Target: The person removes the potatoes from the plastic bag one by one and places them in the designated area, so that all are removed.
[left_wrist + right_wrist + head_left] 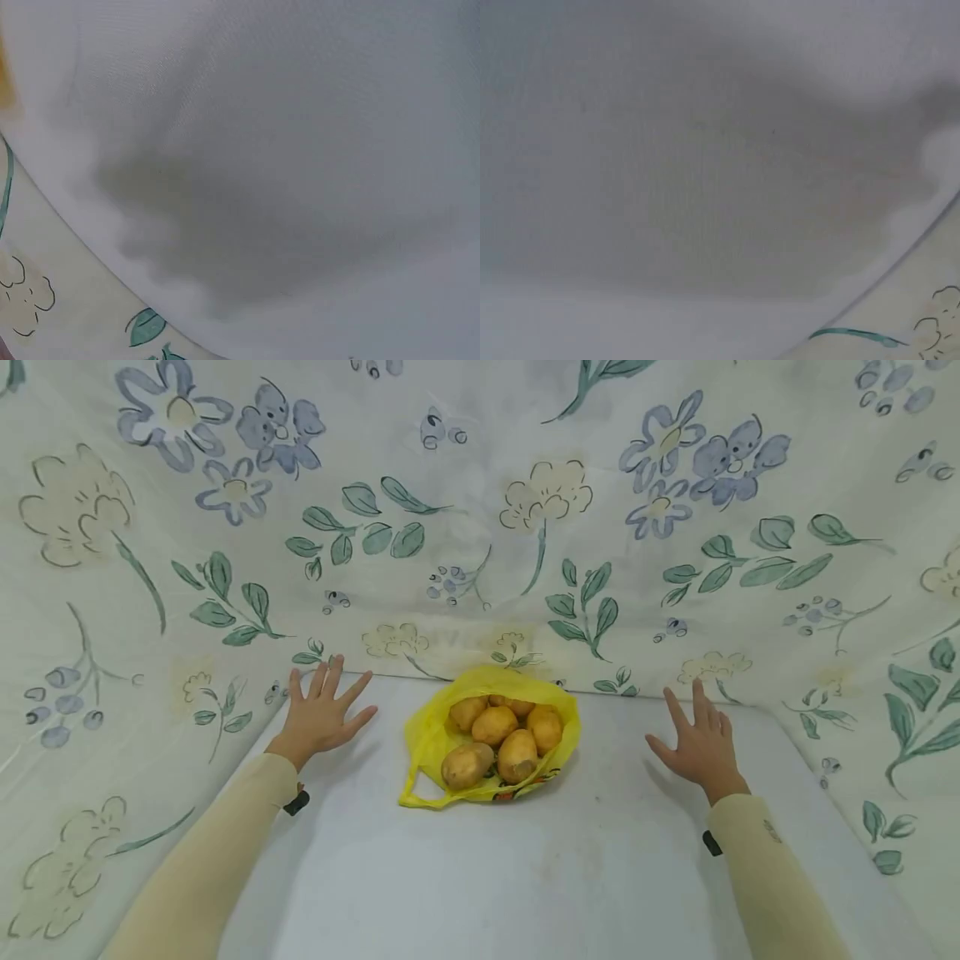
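A yellow plastic bag [491,681] lies on the white table with its mouth facing the person. Several potatoes [494,725] sit inside it, and one loop handle of the bag spreads to the front left. To the left of the bag, the left hand [318,714] hovers with its fingers spread, holding nothing. The right hand [699,745] is held to the right of the bag, fingers extended, also holding nothing. Both are apart from the bag. Each wrist view shows mostly tabletop with a hand's shadow on it.
The white tabletop [480,885] stretches toward the person. Floral-patterned cloth [480,585] rises behind it and along both sides. A dark strap piece [297,802] shows under the left sleeve, and another black piece [712,843] under the right sleeve.
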Available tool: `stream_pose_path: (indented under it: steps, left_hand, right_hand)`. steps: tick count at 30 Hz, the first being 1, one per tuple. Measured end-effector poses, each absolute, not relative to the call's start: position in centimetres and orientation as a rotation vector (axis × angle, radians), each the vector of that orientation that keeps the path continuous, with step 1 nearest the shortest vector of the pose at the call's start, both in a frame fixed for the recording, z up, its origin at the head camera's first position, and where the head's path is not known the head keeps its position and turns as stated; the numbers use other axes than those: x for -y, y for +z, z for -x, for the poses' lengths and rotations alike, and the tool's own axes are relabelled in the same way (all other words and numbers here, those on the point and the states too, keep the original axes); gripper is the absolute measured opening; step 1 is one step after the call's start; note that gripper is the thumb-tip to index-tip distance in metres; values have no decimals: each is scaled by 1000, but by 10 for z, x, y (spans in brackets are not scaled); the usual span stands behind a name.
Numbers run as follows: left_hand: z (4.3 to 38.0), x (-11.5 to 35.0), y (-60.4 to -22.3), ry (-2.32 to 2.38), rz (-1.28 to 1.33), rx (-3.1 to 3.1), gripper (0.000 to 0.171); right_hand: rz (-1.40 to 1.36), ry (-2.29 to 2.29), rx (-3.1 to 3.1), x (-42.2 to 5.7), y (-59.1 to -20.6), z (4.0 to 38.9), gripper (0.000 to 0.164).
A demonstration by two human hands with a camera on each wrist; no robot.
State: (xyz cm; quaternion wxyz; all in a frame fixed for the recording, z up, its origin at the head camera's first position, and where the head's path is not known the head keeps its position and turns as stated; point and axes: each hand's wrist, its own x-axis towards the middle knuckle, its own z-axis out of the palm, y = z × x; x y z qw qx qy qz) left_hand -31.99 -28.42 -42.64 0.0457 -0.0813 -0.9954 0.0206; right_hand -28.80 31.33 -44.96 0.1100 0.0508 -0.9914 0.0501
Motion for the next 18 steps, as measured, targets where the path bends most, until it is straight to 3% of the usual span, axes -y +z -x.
stream_pose_path:
  steps: [13,18]
  left_hand:
    - [326,254,-425,-15,382,3091,76]
    - [325,236,-427,-84,528,3138,67]
  right_hand:
    - [-185,167,2952,-301,-450,286,84]
    - [-202,154,2948,-291,-445,290,86]
